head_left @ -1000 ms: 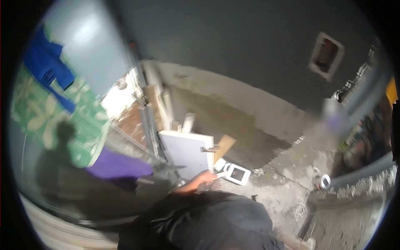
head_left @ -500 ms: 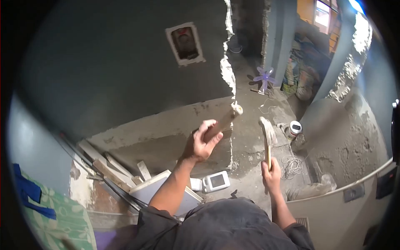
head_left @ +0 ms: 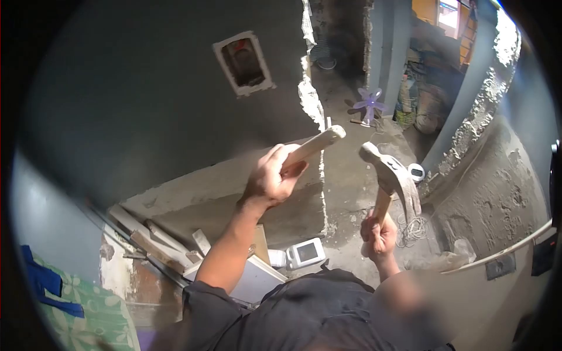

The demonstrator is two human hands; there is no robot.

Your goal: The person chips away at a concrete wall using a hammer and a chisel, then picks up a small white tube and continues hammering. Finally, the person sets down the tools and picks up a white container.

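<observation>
The left hand [head_left: 272,178] is clenched around a pale rod [head_left: 316,146], its rounded end projecting beyond the thumb side toward the broken wall edge [head_left: 310,102]; the rod is probably a wooden tool handle, its opposite end being concealed by the palm. The right hand [head_left: 379,237] is closed around the wooden handle of a claw hammer [head_left: 389,169]. The hammer is held head uppermost, with the striking face toward the rod side and the claw curving away; head and rod end are apart. Both tools are positioned above the floor [head_left: 351,205], in front of the torso. A white-framed device [head_left: 307,253] lies on the floor between the forearms, near a leaning panel [head_left: 257,281]. Coiled cord [head_left: 413,232] lies beyond the right hand.
</observation>
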